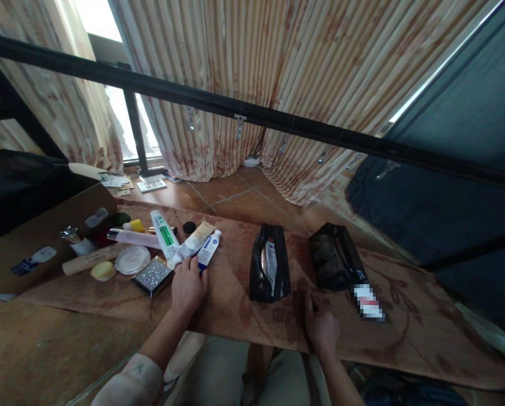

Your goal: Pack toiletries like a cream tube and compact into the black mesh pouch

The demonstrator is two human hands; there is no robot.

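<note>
My left hand (188, 286) is at the right end of a cosmetics pile, its thumb and fingers closed around the blue-capped end of a white-and-blue tube (211, 248). Against its fingers lies a beige-topped clear tube (198, 237); a glittery silver compact (153, 276) is just left. My right hand (321, 326) rests low over the cloth with curled fingers, nothing visible in them. Ahead of it stands an open black pouch (270, 265) with a pale tube inside. A second black pouch (336, 256) sits further right, a blurred white-and-red item (368, 303) beside it.
A green-and-white tube (165, 234), a round clear-lidded container (132, 260), a yellow sponge (104, 271) and a pinkish tube (136, 238) lie left on the brown cloth (235, 310). A cardboard box (44, 242) borders them. A black rail (218, 104) crosses beyond the table.
</note>
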